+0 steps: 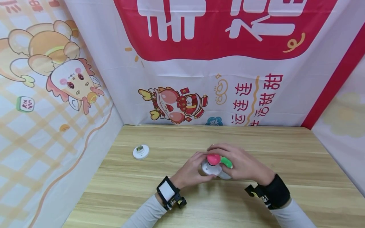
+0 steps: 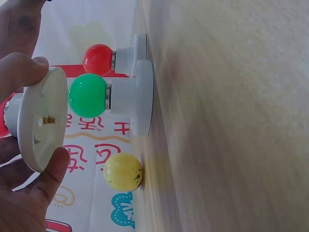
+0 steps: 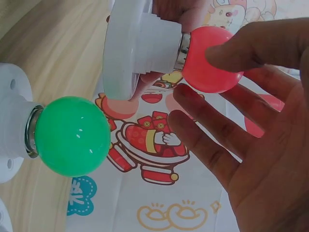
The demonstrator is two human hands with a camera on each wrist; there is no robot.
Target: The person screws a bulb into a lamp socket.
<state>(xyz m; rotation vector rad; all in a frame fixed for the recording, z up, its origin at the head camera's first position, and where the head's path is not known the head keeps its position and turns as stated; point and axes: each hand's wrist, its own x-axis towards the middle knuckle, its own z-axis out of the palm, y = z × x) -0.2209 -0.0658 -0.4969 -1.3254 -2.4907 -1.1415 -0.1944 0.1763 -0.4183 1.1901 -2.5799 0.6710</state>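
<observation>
Across the wood-grain table [image 1: 114, 202], printed cloth walls [image 1: 176, 71]. Four white bases [image 2: 146, 96], two glossy red bulbs [image 2: 98, 59], one green bulb [image 1: 226, 162], one yellow ball [image 2: 123, 172] near it. Well left of green bulb: round plastic socket [image 1: 141, 152]. Just left: left hand [image 1: 192, 172] gripping raised base [image 1: 211, 170] by its rim. Right: right hand [image 1: 242, 163], pinching that base's red bulb [image 1: 213, 159].

A pale wood-grain tabletop [image 1: 171, 139] meets a white fabric back wall [image 1: 176, 71] bearing a red panel [image 1: 215, 38] and a cartoon figure [image 1: 168, 104]. Orange checks pattern the left wall [image 1: 42, 126]; a red band [image 1: 340, 76] slants down the right.
</observation>
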